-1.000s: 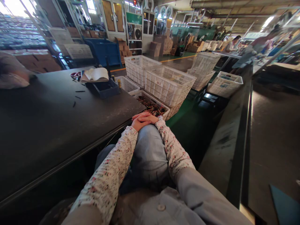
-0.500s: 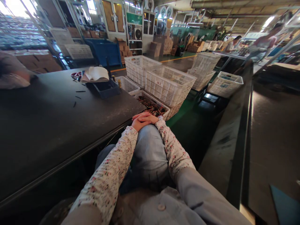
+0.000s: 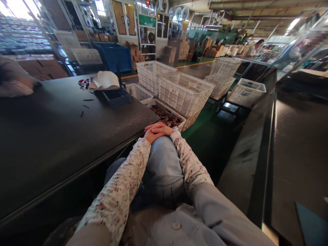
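Observation:
My left hand and my right hand are clasped together over my raised knee, clad in light blue denim. Their fingers are closed across each other, with no object visible between them. Floral sleeves cover both forearms. Just beyond the hands, a white crate holds many dark parts with reddish-copper tips, too small to name. To the left of my hands is the corner of a black table.
On the table lie a dark blue tray with a cloth-like pale bundle on top, and several thin black strips. White crates stand ahead. A long dark bench runs along the right. Another person's arm rests at far left.
My hands have stayed in place. In the right background, a person has shifted position slightly to the right.

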Demonstrator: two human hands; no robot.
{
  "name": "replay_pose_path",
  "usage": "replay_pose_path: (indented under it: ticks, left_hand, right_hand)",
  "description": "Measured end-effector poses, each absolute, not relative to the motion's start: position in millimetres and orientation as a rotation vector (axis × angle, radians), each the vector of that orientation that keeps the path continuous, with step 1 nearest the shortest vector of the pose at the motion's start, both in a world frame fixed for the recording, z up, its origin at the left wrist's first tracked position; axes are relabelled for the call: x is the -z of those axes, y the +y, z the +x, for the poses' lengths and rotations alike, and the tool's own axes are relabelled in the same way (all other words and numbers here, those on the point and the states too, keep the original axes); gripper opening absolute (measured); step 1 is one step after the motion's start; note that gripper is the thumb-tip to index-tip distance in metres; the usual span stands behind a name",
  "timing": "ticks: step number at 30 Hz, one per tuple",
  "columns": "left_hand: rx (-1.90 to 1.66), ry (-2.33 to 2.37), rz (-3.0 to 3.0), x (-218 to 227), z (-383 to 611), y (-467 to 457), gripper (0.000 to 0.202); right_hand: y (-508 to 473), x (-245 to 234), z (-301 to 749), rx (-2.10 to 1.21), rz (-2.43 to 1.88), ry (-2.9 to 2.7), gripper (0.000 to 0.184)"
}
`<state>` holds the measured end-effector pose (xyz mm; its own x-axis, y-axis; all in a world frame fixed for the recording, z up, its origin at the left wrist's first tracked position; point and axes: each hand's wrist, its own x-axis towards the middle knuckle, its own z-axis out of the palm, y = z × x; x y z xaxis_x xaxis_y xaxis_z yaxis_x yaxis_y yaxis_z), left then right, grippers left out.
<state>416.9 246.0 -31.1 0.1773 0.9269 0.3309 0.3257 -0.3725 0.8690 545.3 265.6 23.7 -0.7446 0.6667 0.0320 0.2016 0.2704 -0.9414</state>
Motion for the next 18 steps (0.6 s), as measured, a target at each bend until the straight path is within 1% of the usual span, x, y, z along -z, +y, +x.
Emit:
replay_pose_path:
  ticks: [7, 18]
  left_hand:
    - [-1.194, 1.211, 1.822, 32.2, 418.0, 247.2, 0.043]
    - [-1.204, 1.191, 1.844, 34.2, 417.0, 248.8, 0.043]
  right_hand:
    - [264.2, -21.3, 549.2, -1.47, -0.773, -2.135, 0.037]
    - [273.7, -12.0, 546.9, -1.479, -0.656, -2.166, 0.041]
